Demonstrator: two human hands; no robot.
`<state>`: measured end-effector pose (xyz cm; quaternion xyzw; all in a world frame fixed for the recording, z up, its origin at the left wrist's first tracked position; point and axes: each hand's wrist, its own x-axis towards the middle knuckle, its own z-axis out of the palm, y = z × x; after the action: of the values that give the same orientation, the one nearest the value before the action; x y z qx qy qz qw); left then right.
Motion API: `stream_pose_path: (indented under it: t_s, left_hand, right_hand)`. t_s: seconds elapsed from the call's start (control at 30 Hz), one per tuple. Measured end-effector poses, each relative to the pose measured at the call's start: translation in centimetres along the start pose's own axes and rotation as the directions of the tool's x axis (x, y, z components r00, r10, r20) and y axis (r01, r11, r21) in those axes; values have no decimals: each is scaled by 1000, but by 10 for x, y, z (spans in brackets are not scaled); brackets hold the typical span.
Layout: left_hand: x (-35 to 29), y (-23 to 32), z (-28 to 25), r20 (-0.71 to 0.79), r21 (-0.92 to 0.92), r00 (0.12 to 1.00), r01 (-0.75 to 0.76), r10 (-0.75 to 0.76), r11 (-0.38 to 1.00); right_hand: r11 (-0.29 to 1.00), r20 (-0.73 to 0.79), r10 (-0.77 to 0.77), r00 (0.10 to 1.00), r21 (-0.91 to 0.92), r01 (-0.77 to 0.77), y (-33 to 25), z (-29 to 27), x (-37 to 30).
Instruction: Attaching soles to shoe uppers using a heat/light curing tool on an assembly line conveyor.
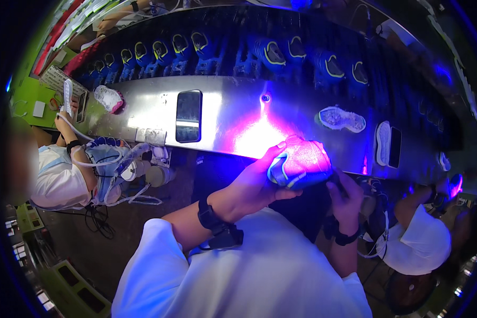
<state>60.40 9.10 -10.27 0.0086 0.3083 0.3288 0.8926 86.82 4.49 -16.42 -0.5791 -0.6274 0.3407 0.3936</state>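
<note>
A shoe upper (306, 163) with blue and lime trim is held over the near edge of the metal table, glowing pink under a strong violet light. My left hand (249, 185) grips it by its collar end, thumb on top and fingers beneath. At the shoe's right end is my right hand (346, 199), its fingers bent together close to the shoe. Whatever those fingers pinch, if anything, is too dark and small to make out. Both wrists wear black bands.
On the metal table (148, 100) lie a phone (188, 116), a white sole (342, 119), another sole (383, 143) beside a dark phone (395, 147), and a pink-edged shoe part (108, 99). Behind, a dark rack (222, 66) carries several shoes. Co-workers sit left (63, 180) and right (416, 238).
</note>
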Motion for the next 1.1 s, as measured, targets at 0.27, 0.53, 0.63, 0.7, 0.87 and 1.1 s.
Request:
stream_pose_path:
  t_s: [0.27,0.53,0.63,0.7,0.87,1.1]
  left_hand:
    - [79,128,-32,-46,898,830,-209,556,386]
    - [157,341,-76,155,788,534,440,831,-430]
    - [202,354,-85,250,761,527,412,813,-501]
    - [211,357,-124,437,747,199,464,877,-477]
    - [241,326,-57,389,599,627,385,675,-702]
    - [226,230,-45,392,679,696,223,602,-700]
  right_hand:
    - [955,88,200,976,206,-214,34,11,2]
    - [739,60,571,819,396,-545,32,-17,-17]
    - [762,-13,583,812,356,-541,35,-19,-25]
    - [766,-7,579,815,348,-541,34,-14,-19]
    - [781,-35,570,821,333,-528,52,-19,-16]
    - [791,-9,518,855,384,-476,50,-5,14]
